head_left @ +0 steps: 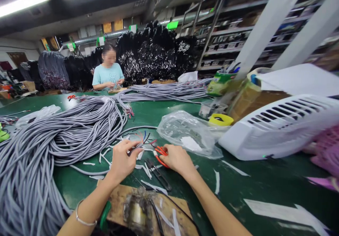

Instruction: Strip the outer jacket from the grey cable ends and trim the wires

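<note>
My left hand (124, 160) pinches the end of a grey cable (135, 147). Thin coloured wires (144, 137), among them red, blue and black, fan out from that end towards the right. My right hand (180, 159) is closed around orange-handled pliers (160, 153), whose jaws are close to the wire ends; whether they touch cannot be made out. Below, between both hands, a dark hand tool (158, 174) lies on the green table (233, 186). White strips of scrap (147, 170) are scattered around it.
A large heap of grey cables (79, 130) covers the left side. Nearer me is a wooden board with a metal block (137, 213). To the right are a clear plastic bag (188, 133), yellow tape (221, 119) and a white vented appliance (280, 126). A co-worker (108, 73) sits across the table.
</note>
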`<state>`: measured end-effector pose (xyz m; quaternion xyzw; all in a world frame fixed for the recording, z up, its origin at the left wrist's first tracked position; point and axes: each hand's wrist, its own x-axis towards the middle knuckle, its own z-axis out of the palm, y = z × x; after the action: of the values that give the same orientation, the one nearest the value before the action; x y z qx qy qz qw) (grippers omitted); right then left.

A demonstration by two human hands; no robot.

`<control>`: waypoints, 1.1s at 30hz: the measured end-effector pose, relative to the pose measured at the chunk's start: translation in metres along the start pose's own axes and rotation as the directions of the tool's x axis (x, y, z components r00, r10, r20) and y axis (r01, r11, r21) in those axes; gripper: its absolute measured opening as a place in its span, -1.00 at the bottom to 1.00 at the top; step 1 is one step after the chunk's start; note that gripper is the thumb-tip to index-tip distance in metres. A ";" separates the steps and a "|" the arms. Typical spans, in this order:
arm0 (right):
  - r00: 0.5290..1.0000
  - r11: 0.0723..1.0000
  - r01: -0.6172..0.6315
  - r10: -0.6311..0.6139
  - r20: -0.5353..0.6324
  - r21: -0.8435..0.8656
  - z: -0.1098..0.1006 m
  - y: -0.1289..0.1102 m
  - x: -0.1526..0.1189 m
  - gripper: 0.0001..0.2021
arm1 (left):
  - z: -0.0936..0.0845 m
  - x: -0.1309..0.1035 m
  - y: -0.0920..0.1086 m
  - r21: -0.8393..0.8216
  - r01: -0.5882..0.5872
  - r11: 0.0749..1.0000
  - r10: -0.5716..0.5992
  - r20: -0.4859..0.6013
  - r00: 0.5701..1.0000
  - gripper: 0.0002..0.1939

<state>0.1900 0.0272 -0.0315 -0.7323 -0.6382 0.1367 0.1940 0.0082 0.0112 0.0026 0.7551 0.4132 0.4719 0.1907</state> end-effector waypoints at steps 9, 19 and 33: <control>0.931 0.782 0.359 -0.262 -0.253 0.511 -0.007 -0.014 -0.007 -0.71 | -0.006 0.000 0.003 -0.085 0.063 0.994 -0.069 -0.071 0.995 -0.83; 0.908 0.642 0.419 -0.275 -0.316 0.642 -0.010 -0.015 -0.011 -0.71 | -0.007 -0.001 0.006 -0.078 0.094 0.993 -0.100 -0.088 0.991 -0.82; 0.782 0.692 0.617 -0.484 -0.393 0.375 -0.012 -0.018 -0.018 -0.80 | -0.001 -0.004 0.002 -0.077 0.074 0.994 -0.073 0.003 0.997 -0.77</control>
<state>0.1763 0.0103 -0.0136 -0.4432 -0.7423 0.1280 0.4859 0.0079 0.0069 0.0025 0.7316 0.4222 0.4800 0.2369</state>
